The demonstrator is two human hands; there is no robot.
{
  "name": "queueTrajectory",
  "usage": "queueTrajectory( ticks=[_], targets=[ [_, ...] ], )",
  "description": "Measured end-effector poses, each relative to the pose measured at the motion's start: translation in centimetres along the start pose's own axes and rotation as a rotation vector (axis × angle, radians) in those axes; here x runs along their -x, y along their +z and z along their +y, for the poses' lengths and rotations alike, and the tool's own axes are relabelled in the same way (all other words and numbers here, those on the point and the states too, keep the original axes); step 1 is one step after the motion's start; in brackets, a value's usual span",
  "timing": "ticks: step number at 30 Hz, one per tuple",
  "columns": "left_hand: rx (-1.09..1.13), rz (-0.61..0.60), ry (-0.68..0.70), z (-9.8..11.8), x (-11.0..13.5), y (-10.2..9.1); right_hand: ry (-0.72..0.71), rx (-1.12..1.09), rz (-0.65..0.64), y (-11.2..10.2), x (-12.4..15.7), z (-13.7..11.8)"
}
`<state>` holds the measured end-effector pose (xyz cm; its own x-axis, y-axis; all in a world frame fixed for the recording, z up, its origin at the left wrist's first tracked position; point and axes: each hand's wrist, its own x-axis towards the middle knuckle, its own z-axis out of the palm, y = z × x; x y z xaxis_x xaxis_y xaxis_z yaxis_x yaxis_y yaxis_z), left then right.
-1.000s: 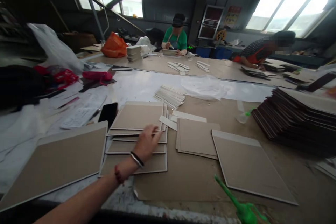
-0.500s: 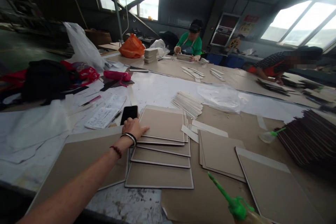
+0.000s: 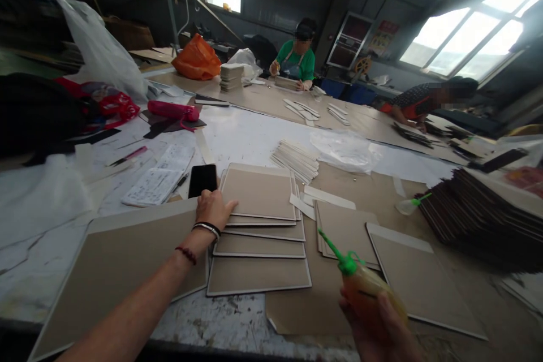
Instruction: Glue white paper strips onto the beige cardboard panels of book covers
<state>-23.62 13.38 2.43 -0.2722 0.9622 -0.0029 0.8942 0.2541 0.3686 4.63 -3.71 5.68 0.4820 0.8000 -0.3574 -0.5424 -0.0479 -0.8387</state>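
Note:
In the head view, my right hand (image 3: 384, 325) is wrapped round a squeeze bottle (image 3: 369, 294) of amber liquid, its green nozzle pointing up and left. My left hand (image 3: 212, 209) lies at the left edge of a fanned stack of grey-brown boards (image 3: 258, 189). Its thumb is stretched over the top board, and its fingertips are partly hidden. Just beyond those fingers is a black phone (image 3: 202, 180). Under my left forearm lies a larger board (image 3: 139, 249) with a pale strip along its far edge. More boards (image 3: 343, 226) lie beyond the bottle.
Pale strips (image 3: 294, 161) are fanned out behind the stack. A tall pile of dark boards (image 3: 483, 220) stands at the right, beside a second green-nozzled bottle (image 3: 409, 205). An open notebook (image 3: 156, 178) lies at the left. Two people work across the table, one in a green top (image 3: 311, 62).
My right hand and the squeeze bottle have come up and left into fuller view. My left hand stays at the stack's edge. The camera view has shifted slightly.

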Motion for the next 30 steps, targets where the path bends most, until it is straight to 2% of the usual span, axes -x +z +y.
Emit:
queueTrajectory(
  ticks=[6, 8, 11, 16, 21, 26, 28, 30],
  targets=[
    [0.076, 0.000, 0.028, -0.4, -0.2, 0.1, -0.049, -0.151, -0.204, 7.6, -6.1, 1.9],
    [0.104, 0.001, 0.039, -0.5, -0.2, 0.1, -0.072, -0.147, -0.253, 9.3, -8.1, 2.9],
    [0.153, 0.003, 0.043, -0.6, -0.3, 0.1, -0.075, -0.104, -0.292, 10.7, -9.9, 4.1],
    [0.282, 0.004, -0.004, -0.6, -0.5, -0.1, -0.096, -0.067, -0.319, 11.4, -9.7, 4.2],
    [0.543, -0.033, -0.136, -1.2, -1.5, -1.3, -0.114, -0.082, -0.326, 11.7, -8.1, 3.2],
    [0.958, -0.279, -0.228, -1.9, -1.7, -3.7, -0.082, -0.088, -0.348, 11.2, -6.8, 2.8],
    [1.075, -0.391, -0.241, -2.1, -0.4, -4.8, -0.065, -0.098, -0.337, 10.5, -6.5, 2.6],
    [1.220, -0.560, -0.256, -2.0, 2.0, -5.5, -0.054, -0.103, -0.290, 9.0, -6.2, 2.0]
  ],
)
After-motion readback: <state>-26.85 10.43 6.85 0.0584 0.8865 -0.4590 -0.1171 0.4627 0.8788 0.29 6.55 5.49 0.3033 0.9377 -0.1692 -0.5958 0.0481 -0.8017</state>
